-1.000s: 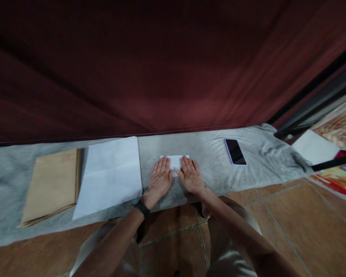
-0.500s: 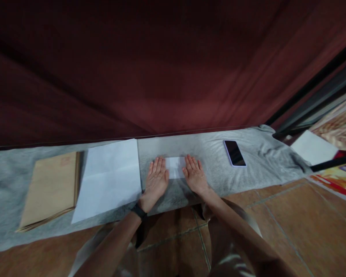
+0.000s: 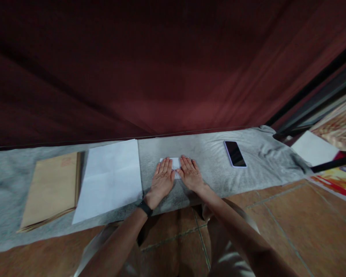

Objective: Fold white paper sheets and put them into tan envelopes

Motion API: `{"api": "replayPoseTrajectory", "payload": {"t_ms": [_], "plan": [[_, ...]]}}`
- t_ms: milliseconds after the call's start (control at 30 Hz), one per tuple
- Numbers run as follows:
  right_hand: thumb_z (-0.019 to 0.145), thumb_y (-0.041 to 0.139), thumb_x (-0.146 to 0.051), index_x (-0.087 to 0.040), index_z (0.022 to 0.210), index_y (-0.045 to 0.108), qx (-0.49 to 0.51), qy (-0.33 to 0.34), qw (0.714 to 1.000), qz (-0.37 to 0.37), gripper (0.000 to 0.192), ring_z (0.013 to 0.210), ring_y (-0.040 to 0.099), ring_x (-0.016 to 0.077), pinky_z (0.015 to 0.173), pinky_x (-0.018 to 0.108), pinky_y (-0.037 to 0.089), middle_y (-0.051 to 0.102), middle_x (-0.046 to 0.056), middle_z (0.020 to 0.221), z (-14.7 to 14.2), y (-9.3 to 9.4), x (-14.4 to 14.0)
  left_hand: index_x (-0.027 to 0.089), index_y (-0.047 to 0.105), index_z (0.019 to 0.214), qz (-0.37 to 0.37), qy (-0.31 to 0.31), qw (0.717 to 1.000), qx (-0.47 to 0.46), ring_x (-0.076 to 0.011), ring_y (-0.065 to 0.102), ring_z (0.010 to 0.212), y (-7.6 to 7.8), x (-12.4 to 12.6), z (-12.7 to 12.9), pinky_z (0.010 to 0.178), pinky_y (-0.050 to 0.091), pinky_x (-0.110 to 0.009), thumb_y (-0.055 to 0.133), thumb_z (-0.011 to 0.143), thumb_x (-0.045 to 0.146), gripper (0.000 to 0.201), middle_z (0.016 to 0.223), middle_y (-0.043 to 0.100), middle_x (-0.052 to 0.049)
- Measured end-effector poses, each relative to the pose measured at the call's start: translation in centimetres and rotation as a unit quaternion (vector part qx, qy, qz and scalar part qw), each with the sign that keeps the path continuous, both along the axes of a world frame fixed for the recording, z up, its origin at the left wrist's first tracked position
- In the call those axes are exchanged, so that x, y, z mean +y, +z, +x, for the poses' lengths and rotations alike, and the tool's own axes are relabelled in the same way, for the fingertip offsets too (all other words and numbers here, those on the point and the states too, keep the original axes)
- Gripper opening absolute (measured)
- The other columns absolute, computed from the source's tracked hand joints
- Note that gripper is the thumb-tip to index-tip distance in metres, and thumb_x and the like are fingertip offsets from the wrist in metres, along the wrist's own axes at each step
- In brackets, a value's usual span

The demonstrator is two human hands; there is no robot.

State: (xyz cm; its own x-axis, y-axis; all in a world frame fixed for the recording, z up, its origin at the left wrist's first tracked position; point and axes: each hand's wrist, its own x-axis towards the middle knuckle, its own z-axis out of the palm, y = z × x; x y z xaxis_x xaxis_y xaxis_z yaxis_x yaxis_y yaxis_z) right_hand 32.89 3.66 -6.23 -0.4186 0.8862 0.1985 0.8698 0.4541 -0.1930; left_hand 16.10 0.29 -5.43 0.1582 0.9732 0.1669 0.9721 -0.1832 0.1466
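Note:
A small folded piece of white paper (image 3: 176,163) lies flat on the grey cloth (image 3: 207,154) in front of me. My left hand (image 3: 163,177) rests palm down over its left part, fingers stretched out and pointing away from me. On its right part lies my right hand (image 3: 191,174), also flat with straight fingers. The two thumbs nearly meet over the paper's middle. Only a strip between the hands and a bit of the far left corner show; the rest is hidden beneath them.
To the left are large white sheets (image 3: 111,177) and, beyond them, a stack of brown envelopes (image 3: 52,184). A phone (image 3: 235,154) with a pale purple case lies on the right. A dark red curtain (image 3: 161,77) hangs behind; brown floor tiles (image 3: 302,215) lie below.
Both hands have moved inward, my left to the right and my right slightly to the left, and now cover more of the small paper. The other things stay where they were.

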Motion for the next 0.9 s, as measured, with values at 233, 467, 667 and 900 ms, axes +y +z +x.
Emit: {"api": "replayPoseTrajectory", "payload": {"t_ms": [233, 467, 667, 900], "plan": [[0.108, 0.033, -0.045, -0.008, 0.158, 0.036, -0.014, -0.033, 0.999, 0.013, 0.062, 0.15, 0.037, 0.0294, 0.124, 0.049, 0.024, 0.035, 0.016, 0.163, 1.2, -0.4, 0.2, 0.006, 0.034, 0.157, -0.024, 0.059, 0.998, 0.019, -0.0251, 0.028, 0.155, 0.6, 0.0, -1.0, 0.128, 0.02, -0.046, 0.028, 0.104, 0.031, 0.06, 0.164, 0.034, -0.014], [0.106, 0.038, -0.042, -0.006, 0.157, 0.038, -0.023, -0.064, 0.998, -0.012, 0.062, 0.151, 0.035, 0.0313, 0.125, 0.048, 0.022, 0.034, 0.017, 0.164, 2.1, 0.6, 0.1, 0.004, 0.046, 0.15, -0.024, 0.078, 0.993, -0.083, -0.0306, 0.049, 0.142, 1.8, 0.0, -2.6, 0.118, 0.038, -0.047, 0.041, 0.099, 0.027, 0.056, 0.152, 0.052, -0.02], [0.103, 0.044, -0.051, -0.008, 0.158, 0.036, -0.01, -0.014, 0.998, -0.061, 0.071, 0.155, 0.027, 0.0322, 0.127, 0.051, 0.017, 0.025, 0.016, 0.168, 1.1, 1.9, -1.0, 0.012, 0.053, 0.144, -0.047, 0.106, 0.948, -0.297, -0.0264, 0.068, 0.111, 2.2, 0.3, -3.6, 0.099, 0.055, -0.042, 0.056, 0.09, 0.023, 0.055, 0.129, 0.069, -0.015], [0.098, 0.053, -0.056, -0.008, 0.157, 0.036, -0.029, 0.087, 0.992, -0.085, 0.079, 0.154, 0.027, 0.0364, 0.124, 0.057, 0.02, 0.027, 0.022, 0.166, 0.0, 2.3, -2.6, 0.016, 0.063, 0.13, -0.074, 0.207, 0.855, -0.47, -0.0178, 0.068, 0.082, 2.2, 1.5, -3.7, 0.076, 0.057, -0.032, 0.069, 0.079, 0.018, 0.051, 0.118, 0.068, -0.011]]}}
